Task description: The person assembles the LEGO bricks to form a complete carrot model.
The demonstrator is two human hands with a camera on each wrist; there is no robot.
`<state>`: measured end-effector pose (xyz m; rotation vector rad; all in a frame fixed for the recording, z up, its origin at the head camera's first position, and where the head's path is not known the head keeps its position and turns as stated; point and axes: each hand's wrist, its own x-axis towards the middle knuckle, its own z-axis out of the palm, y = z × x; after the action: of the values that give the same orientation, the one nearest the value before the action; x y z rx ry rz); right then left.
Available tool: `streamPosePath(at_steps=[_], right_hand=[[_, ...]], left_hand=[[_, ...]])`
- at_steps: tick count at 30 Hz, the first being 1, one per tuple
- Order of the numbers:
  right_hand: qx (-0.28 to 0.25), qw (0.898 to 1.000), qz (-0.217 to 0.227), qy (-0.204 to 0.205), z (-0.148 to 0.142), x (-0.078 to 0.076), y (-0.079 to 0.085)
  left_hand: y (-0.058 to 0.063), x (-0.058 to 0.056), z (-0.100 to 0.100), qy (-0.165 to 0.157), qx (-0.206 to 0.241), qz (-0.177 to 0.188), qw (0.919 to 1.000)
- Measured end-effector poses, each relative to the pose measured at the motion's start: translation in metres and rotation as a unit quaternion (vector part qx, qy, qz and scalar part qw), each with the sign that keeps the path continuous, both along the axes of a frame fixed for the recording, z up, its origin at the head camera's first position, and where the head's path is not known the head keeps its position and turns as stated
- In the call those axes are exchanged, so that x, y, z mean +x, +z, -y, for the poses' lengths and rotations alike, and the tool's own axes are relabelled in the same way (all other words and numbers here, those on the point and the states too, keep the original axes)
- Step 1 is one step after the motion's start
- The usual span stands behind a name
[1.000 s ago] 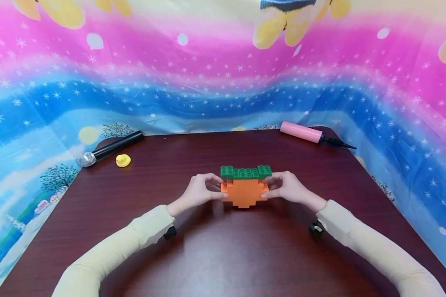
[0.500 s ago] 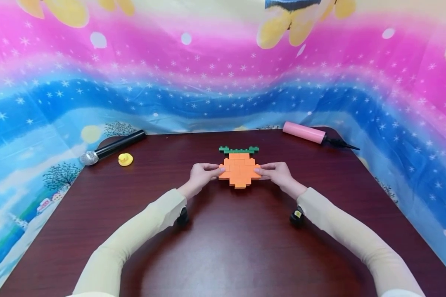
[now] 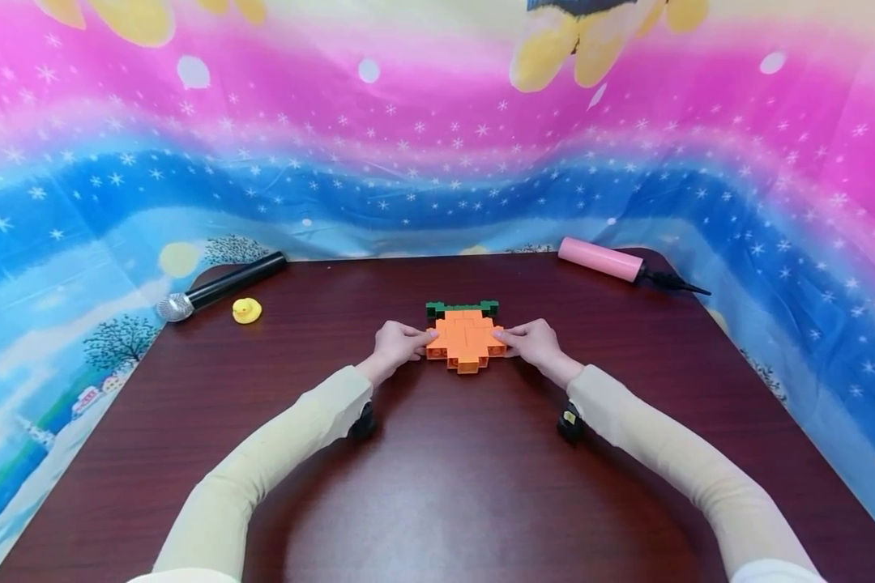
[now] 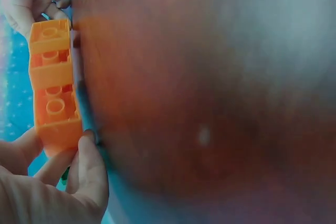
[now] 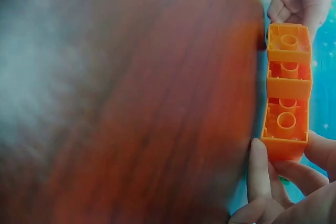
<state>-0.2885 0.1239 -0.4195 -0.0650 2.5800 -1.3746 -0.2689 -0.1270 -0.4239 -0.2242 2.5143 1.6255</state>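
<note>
A carrot-shaped build of orange toy bricks (image 3: 467, 336) with a row of green bricks (image 3: 462, 309) along its far end lies nearly flat, low over the middle of the table. My left hand (image 3: 397, 343) pinches its left edge, thumb on top and fingers beneath. At the opposite edge my right hand (image 3: 535, 343) pinches it the same way. Hollow undersides of the orange bricks (image 4: 55, 106) face the left wrist camera, and the right wrist view has the same stepped orange edge (image 5: 286, 119). Whether the build touches the tabletop I cannot tell.
On the dark wooden table (image 3: 423, 486), a black microphone (image 3: 222, 285) and a yellow rubber duck (image 3: 247, 310) lie at the back left. A pink hand pump (image 3: 601, 259) with a black nozzle is at the back right. A patterned cloth (image 3: 408, 146) hangs behind the table.
The brick build has gone from upright to lying nearly flat, its green end tipped away from me. Both hands moved slightly farther off with it, still holding its sides.
</note>
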Motion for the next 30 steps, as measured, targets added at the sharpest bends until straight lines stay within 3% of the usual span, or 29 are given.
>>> streamPosePath(at_steps=[7, 24, 30], right_hand=[[0.03, 0.999, -0.013, 0.004, -0.001, 0.002, 0.0], [0.041, 0.999, -0.013, 0.013, -0.003, 0.002, 0.002], [0.059, 0.998, -0.005, 0.0, -0.014, 0.0, 0.005]], left_hand=[[0.002, 0.002, -0.003, -0.025, -0.073, -0.025, 0.9967], [0.003, 0.001, -0.003, -0.026, -0.083, -0.029, 0.9958], [0.005, 0.004, 0.009, -0.039, -0.135, -0.061, 0.9882]])
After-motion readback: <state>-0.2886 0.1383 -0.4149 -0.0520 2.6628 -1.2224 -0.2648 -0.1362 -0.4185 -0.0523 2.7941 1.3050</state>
